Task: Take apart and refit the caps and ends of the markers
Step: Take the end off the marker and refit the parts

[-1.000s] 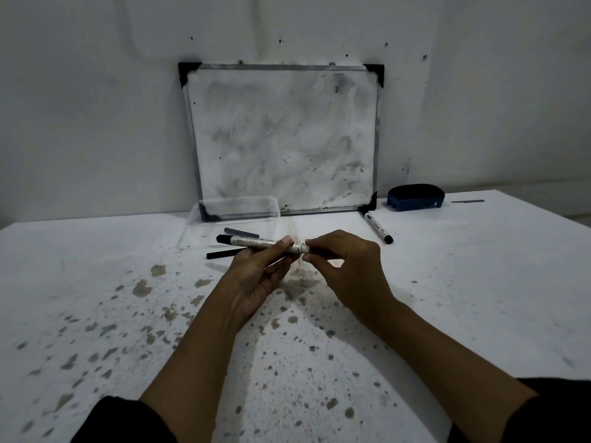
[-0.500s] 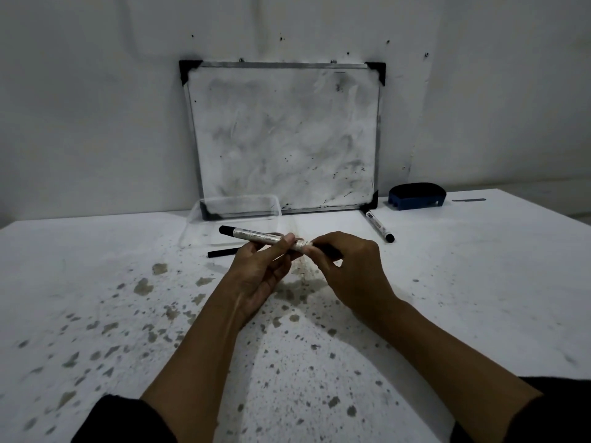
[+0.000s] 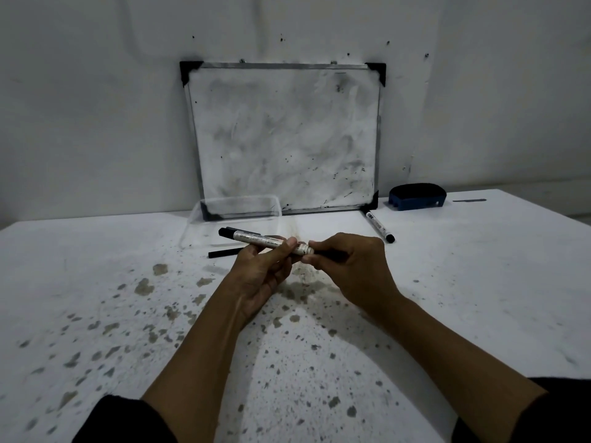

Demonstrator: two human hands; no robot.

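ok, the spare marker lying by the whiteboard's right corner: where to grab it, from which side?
Grip the marker mid-barrel, on the white labelled section, coming straight down from above. It lies flat on the table, apart from the whiteboard and eraser, so both long sides look free for fingers. Pinch across its width; leave the black ends clear for pulling.

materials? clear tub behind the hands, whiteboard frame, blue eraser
Clear rectangular tub: likely thin transparent plastic, glossy; the board's corner shows through its wall. Whiteboard frame: thin grey strips with a dull metallic sheen, probably aluminium; black corner caps look like matte moulded plastic. Blue eraser block: blue body looks like hard plastic; dark top resembles felt, too dim to confirm.
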